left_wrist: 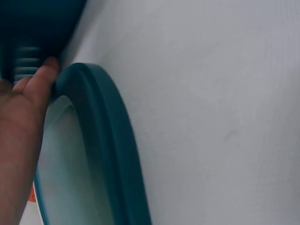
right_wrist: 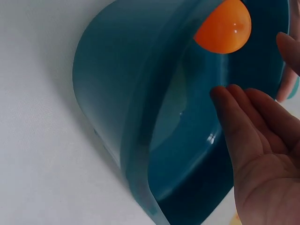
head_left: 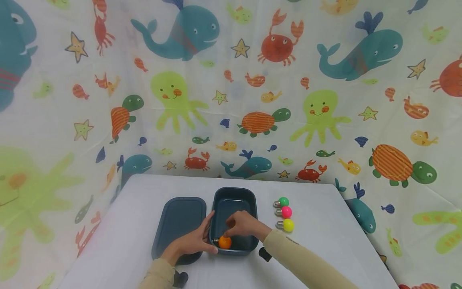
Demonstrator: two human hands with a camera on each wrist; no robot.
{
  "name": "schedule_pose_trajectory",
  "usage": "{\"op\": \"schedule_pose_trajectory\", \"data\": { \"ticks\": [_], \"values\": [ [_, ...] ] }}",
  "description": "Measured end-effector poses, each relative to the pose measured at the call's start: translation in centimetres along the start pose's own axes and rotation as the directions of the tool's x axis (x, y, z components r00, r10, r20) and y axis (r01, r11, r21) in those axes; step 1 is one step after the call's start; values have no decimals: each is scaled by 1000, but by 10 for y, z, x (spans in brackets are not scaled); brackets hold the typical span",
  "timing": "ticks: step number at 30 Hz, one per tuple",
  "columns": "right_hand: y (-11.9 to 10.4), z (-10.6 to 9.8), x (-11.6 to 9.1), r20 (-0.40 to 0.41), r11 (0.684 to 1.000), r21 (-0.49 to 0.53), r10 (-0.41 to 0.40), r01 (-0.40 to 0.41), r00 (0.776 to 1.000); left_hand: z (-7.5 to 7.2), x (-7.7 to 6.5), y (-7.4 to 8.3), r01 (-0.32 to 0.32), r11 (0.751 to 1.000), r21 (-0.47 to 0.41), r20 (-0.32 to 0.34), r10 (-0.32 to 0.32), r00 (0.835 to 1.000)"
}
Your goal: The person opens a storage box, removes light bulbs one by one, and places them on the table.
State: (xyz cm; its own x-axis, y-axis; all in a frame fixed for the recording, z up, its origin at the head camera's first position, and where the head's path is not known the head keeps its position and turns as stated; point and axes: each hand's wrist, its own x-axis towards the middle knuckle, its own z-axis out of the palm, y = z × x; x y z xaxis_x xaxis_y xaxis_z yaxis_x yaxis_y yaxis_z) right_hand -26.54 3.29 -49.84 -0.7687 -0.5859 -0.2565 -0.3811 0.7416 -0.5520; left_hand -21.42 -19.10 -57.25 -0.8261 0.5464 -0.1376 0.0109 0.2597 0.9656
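Observation:
An orange light bulb (head_left: pixel 225 243) with a metal screw base lies inside the dark teal container (head_left: pixel 238 253), in its near left corner. My right hand (head_left: pixel 242 224) hangs over the container beside the bulb. In the right wrist view, this right hand (right_wrist: pixel 267 136) has its fingers extended and thumb apart, with a gap between fingertips and the orange bulb (right_wrist: pixel 227 28). My left hand (head_left: pixel 196 240) rests along the container's left wall, thumb at the near corner and fingers stretched along the side. The left wrist view has the left hand (left_wrist: pixel 28 103) touching the container's ribbed wall (left_wrist: pixel 28 28).
A matching lid (head_left: pixel 180 220) lies flat to the left of the container, partly under my left hand. To the right, a green bulb (head_left: pixel 283 202), a pink bulb (head_left: pixel 286 212) and a yellow bulb (head_left: pixel 288 225) lie in a column on the white table (head_left: pixel 310 249). A patterned curtain stands behind.

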Motion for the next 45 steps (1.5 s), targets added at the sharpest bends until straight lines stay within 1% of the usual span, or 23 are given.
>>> {"op": "schedule_pose_trajectory", "data": {
  "ticks": [10, 18, 30, 39, 45],
  "values": [
    [1, 3, -4, 43, 1000, -18, 24, -24, 999, 3, -2, 0, 10, 1000, 11, -18, -10, 1000],
    [2, 8, -6, 94, 999, -39, 23, -20, 995, 6, -3, 3, 19, 1000, 10, -28, -18, 999],
    [2, 14, -11, 88, 997, -63, 46, -40, 995, 10, -4, 5, 4, 1000, -8, -22, -4, 1000],
    [6, 18, -12, 84, 998, -67, 11, -6, 996, 12, -5, 7, 6, 1000, 9, -29, -6, 1000],
    [9, 17, -10, 57, 999, -25, -24, 25, 998, 14, -5, 7, 1, 1000, 13, -24, -1, 1000]
  ]
}}
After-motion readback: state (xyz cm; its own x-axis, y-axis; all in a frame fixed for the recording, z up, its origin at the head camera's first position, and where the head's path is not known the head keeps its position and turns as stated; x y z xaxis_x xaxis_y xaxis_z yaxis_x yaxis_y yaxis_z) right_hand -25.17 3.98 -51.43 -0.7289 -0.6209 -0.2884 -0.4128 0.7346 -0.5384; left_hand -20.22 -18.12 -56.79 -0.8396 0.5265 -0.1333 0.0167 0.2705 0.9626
